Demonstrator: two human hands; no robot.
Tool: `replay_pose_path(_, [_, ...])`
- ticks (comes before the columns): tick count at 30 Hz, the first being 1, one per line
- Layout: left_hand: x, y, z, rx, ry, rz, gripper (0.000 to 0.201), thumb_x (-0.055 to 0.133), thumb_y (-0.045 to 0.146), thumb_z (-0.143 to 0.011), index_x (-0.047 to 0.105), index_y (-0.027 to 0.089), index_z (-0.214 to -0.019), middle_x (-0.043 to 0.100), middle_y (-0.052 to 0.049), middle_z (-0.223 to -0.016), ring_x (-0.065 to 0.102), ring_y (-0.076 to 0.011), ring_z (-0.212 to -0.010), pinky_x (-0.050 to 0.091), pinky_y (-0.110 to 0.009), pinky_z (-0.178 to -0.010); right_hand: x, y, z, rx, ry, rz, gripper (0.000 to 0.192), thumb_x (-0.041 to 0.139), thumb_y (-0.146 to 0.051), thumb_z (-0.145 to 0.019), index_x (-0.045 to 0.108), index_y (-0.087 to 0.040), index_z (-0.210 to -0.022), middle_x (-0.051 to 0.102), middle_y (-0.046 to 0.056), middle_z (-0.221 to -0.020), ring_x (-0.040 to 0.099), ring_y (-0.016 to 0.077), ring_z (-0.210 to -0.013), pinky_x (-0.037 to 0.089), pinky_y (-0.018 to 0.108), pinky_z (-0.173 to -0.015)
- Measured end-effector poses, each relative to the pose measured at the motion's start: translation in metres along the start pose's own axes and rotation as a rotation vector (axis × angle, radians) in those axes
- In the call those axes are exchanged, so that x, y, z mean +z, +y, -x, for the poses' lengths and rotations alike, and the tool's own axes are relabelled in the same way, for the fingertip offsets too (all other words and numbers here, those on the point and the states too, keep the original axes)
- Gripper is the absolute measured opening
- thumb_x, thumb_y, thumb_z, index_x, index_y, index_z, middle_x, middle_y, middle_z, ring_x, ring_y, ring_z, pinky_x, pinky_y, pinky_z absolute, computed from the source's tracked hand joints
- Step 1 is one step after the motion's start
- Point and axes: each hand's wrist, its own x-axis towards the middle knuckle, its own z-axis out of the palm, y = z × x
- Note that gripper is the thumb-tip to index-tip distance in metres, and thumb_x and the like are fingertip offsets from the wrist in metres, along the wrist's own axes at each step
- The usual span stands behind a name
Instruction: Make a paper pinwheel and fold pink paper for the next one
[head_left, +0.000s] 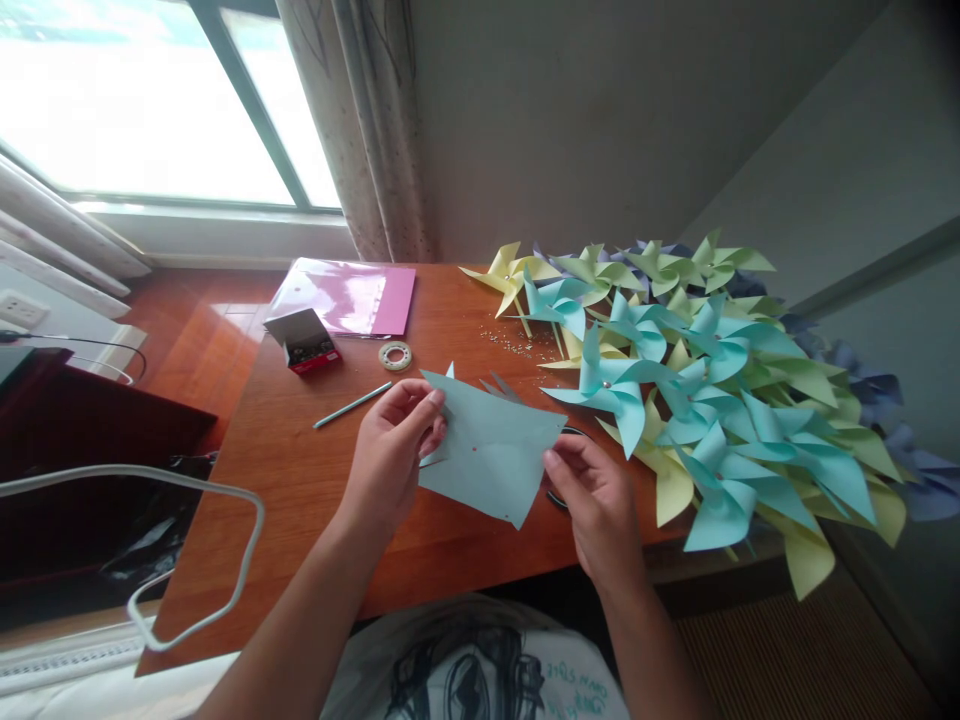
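Blue paper square (491,455) between 2 hands — pin box (304,340) open

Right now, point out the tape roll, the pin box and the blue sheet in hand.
tape roll (395,355): head view, on its ring's left rim.
pin box (304,340): head view, on its open top.
blue sheet (491,445): head view, on its flat middle, between both hands.

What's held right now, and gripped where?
Light blue paper sheet: left hand pinches its upper-left edge, right hand its right corner.
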Motion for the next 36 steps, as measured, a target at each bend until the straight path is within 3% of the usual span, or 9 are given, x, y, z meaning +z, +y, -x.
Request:
replay_pose_path(4, [-0.001, -0.002, 0.001, 0.108, 0.012, -0.157, 0.017, 0.079, 0.027, -0.079, 0.065, 0.019, -0.084, 0.057, 0.004, -0.062, 0.047, -0.0079, -0.053, 0.030, -0.018, -0.046, -0.002, 0.001, 0.002, 0.107, -0.169, 0.021, 0.024, 0.072, -0.044, -0.085, 0.067, -0.020, -0.088, 0.070, 0.001, -0.068, 0.067, 0.0177, -0.059, 0.056, 0.027, -0.050])
replay_pose_path(6, [0.000, -0.002, 0.002, 0.166, 0.028, -0.259, 0.017, 0.078, 0.028, -0.080, 0.065, 0.019, -0.083, 0.059, 0.003, -0.067, 0.049, -0.0088, -0.056, 0.034, -0.019, -0.049, -0.006, 0.003, 0.001, 0.104, -0.168, 0.076, 0.026, 0.072, -0.044, -0.085, 0.068, -0.020, -0.095, 0.071, 0.002, -0.074, 0.069, 0.0186, -0.065, 0.058, 0.027, -0.053])
replay_pose_path(10, [0.001, -0.006, 0.004, 0.294, 0.006, -0.428, 0.012, 0.074, 0.026, -0.082, 0.064, 0.019, -0.083, 0.061, 0.001, -0.075, 0.052, -0.0113, -0.062, 0.040, -0.022, -0.055, -0.014, 0.002, -0.008, -0.054, -0.041, 0.243, 0.026, 0.070, -0.040, -0.088, 0.070, -0.020, -0.104, 0.075, 0.009, -0.096, 0.073, 0.0233, -0.087, 0.061, 0.033, -0.072])
replay_pose_path(15, [-0.002, -0.013, 0.004, 0.392, -0.040, -0.642, 0.006, 0.070, 0.024, -0.085, 0.066, 0.020, -0.086, 0.063, 0.000, -0.077, 0.050, -0.0117, -0.060, 0.039, -0.024, -0.055, -0.009, -0.015, -0.021, -0.310, -0.040, 0.399, 0.012, 0.064, -0.029, -0.093, 0.073, -0.024, -0.098, 0.075, 0.006, -0.099, 0.072, 0.0230, -0.091, 0.060, 0.035, -0.078])
replay_pose_path(22, [-0.002, -0.015, 0.004, 0.360, -0.087, -0.632, 0.007, 0.072, 0.026, -0.084, 0.067, 0.021, -0.086, 0.062, 0.001, -0.072, 0.049, -0.0123, -0.058, 0.038, -0.024, -0.054, 0.027, -0.041, -0.047, -0.522, -0.200, 0.495, 0.013, 0.062, -0.021, -0.094, 0.075, -0.023, -0.095, 0.073, 0.003, -0.093, 0.067, 0.0170, -0.078, 0.054, 0.029, -0.068])
replay_pose_path(27, [0.000, -0.013, 0.004, 0.366, -0.084, -0.603, 0.006, 0.073, 0.023, -0.082, 0.069, 0.020, -0.083, 0.063, 0.001, -0.070, 0.048, -0.0120, -0.057, 0.036, -0.024, -0.054, 0.048, -0.048, -0.061, -0.543, -0.315, 0.502, 0.013, 0.067, -0.019, -0.090, 0.074, -0.022, -0.101, 0.072, 0.002, -0.086, 0.065, 0.0153, -0.073, 0.052, 0.027, -0.064])
replay_pose_path(31, [0.000, -0.012, 0.004, 0.353, -0.091, -0.596, 0.006, 0.074, 0.022, -0.081, 0.070, 0.020, -0.084, 0.064, 0.000, -0.072, 0.049, -0.0124, -0.058, 0.037, -0.024, -0.054, 0.052, -0.048, -0.059, -0.564, -0.319, 0.489, 0.011, 0.066, -0.015, -0.089, 0.075, -0.022, -0.090, 0.071, 0.001, -0.084, 0.064, 0.0149, -0.073, 0.051, 0.027, -0.066])
replay_pose_path(36, [-0.001, -0.012, 0.004, 0.338, -0.111, -0.589, 0.008, 0.073, 0.024, -0.082, 0.070, 0.020, -0.088, 0.067, -0.001, -0.076, 0.053, -0.0136, -0.061, 0.039, -0.024, -0.056, 0.048, -0.045, -0.054, -0.567, -0.324, 0.463, 0.012, 0.065, -0.018, -0.091, 0.074, -0.024, -0.089, 0.069, 0.000, -0.081, 0.063, 0.0152, -0.072, 0.051, 0.028, -0.065])
